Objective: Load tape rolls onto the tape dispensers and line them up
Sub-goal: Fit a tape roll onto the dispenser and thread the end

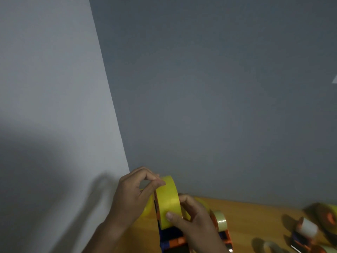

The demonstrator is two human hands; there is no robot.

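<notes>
1. Gripping yellow tape roll: left hand pinches its top rim, fingers curled.
2. Right hand thumb presses roll face, seated on orange-blue dispenser, table's back edge.

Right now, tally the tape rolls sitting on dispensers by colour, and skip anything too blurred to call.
Bright yellow roll: 1
Pale cream roll: 1
White roll: 1
Total: 3
Blurred rolls at the right edge are left uncounted.
</notes>
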